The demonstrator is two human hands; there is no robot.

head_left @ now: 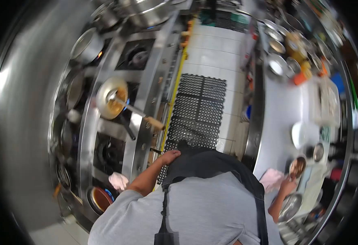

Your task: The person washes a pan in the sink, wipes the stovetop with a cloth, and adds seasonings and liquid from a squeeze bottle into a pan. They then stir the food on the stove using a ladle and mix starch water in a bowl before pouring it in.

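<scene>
My left hand (pixel 171 157) is at the front of the dark apron (pixel 203 161), beside the stove's edge; its fingers are too small to read. On the right, my right hand (pixel 288 185) reaches over the counter and touches or nearly touches a small metal bowl (pixel 297 167) with brownish food in it. A pink cloth (pixel 271 180) lies just beside that hand, and a larger metal bowl (pixel 290 207) is below it. Over on the stove, a light pan (pixel 105 98) holds orange-brown food and a ladle with a wooden handle (pixel 154 123).
Blue flame shows by the light pan and by a pot of red-brown sauce (pixel 101 199). A pink cloth (pixel 118 181) lies near the sauce pot. Black perforated mats (pixel 199 102) cover the aisle floor. Bowls, an orange-capped bottle (pixel 301 77) and a white bowl (pixel 299 134) stand on the right counter.
</scene>
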